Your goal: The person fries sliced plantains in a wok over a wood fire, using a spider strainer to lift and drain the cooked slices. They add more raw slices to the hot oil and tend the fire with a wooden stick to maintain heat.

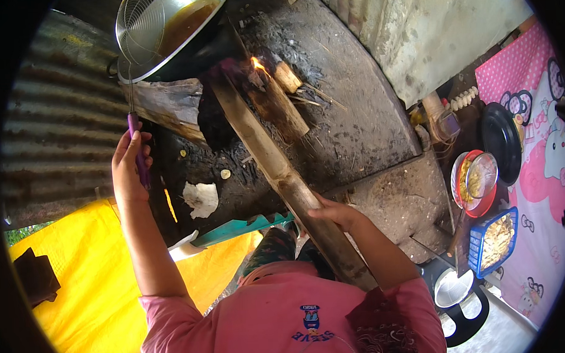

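Observation:
My left hand (pixel 127 175) grips the purple handle (pixel 133 122) of a spiral wire skimmer (pixel 139 18). The skimmer's round head rests over the left side of a metal wok (pixel 141 69) holding brown oil-like liquid (pixel 186 30). My right hand (pixel 340 215) is closed around a long half-round length of split bamboo (pixel 270 160). Its far end reaches under the wok, while the near end slants back beside my body. Right of the bamboo, a small flame (pixel 258 64) burns at the tip of a wood piece (pixel 285 108).
A sooty hearth slab (pixel 355 127) surrounds the fire. Corrugated metal sheet (pixel 52 138) stands left, above a yellow tarp (pixel 90 276). At right are a red-rimmed bowl (pixel 482 210) under a mesh strainer (pixel 482 175), a black oval tray (pixel 500 143) and a blue basket (pixel 474 251) of pale slices.

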Motion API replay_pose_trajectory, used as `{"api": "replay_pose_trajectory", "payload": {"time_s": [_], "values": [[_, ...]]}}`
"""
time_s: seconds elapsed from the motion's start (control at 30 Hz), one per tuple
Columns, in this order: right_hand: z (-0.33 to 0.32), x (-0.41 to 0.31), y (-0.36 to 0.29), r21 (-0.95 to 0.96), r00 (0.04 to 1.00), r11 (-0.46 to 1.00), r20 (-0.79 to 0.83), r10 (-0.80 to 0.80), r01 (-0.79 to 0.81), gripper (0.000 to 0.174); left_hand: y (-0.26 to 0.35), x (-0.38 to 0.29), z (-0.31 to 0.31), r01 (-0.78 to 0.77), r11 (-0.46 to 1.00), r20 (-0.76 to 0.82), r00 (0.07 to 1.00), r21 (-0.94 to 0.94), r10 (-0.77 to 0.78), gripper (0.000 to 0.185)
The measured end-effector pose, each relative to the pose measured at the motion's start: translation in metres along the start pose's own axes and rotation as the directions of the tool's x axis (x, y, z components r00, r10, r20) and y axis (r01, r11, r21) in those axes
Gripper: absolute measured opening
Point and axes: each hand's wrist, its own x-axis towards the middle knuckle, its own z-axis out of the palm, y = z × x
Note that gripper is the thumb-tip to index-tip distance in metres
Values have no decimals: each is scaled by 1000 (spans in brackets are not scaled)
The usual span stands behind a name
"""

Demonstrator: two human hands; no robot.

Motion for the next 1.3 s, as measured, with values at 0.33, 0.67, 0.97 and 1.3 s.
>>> {"api": "replay_pose_trajectory", "payload": {"time_s": [0.33,0.67,0.97,1.3], "values": [[36,-35,17,-59,954,997,-298,28,-48,71,-3,10,-11,-38,990,22,999,134,35,36],[45,26,-7,-822,827,508,-459,-324,-257,76,-4,17,-34,-68,972,143,989,224,36,36],[42,-7,10,-867,827,393,-448,-341,-308,77,-11,4,-31,-81,968,108,993,236,56,33],[22,35,-6,-688,899,713,-388,-204,-135,78,-7,2,-10,-95,952,52,995,291,83,33]]}}
